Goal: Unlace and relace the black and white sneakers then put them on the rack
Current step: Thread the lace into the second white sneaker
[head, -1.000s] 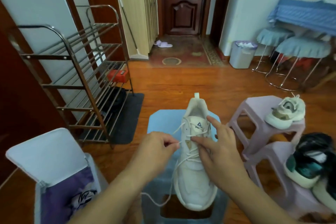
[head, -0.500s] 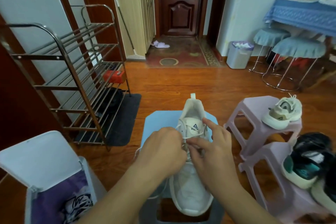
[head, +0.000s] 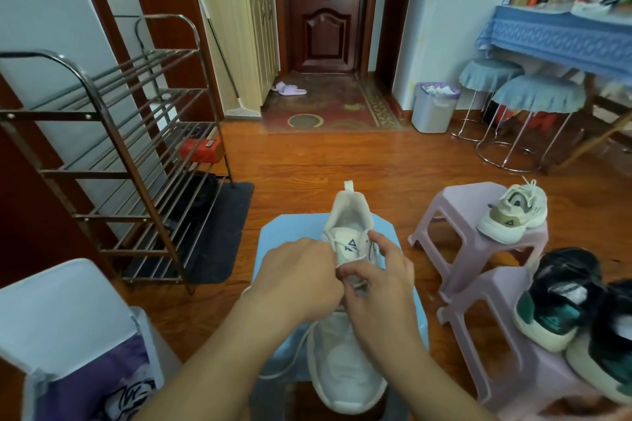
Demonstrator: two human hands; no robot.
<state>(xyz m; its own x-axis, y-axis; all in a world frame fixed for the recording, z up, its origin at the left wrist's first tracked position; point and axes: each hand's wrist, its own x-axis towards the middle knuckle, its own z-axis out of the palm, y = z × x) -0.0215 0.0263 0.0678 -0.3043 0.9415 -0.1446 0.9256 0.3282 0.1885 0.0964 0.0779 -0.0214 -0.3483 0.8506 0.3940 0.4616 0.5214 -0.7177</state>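
Note:
A white sneaker lies on a light blue stool, toe toward me. My left hand and my right hand meet over its tongue, each pinching the white lace near the upper eyelets. A loose end of lace trails off the shoe's left side. A second white sneaker sits on a pink stool. Two black and green sneakers rest on a nearer pink stool. The metal shoe rack stands at the left.
A white bin with its lid raised stands at the lower left. A dark mat lies under the rack. A grey waste bin, two round cloth-covered stools and a blue-covered table stand at the right. Wooden floor lies between.
My left hand has moved right from beside the shoe to meet my right hand over the tongue. The lace that was pulled out to the left is now drawn in.

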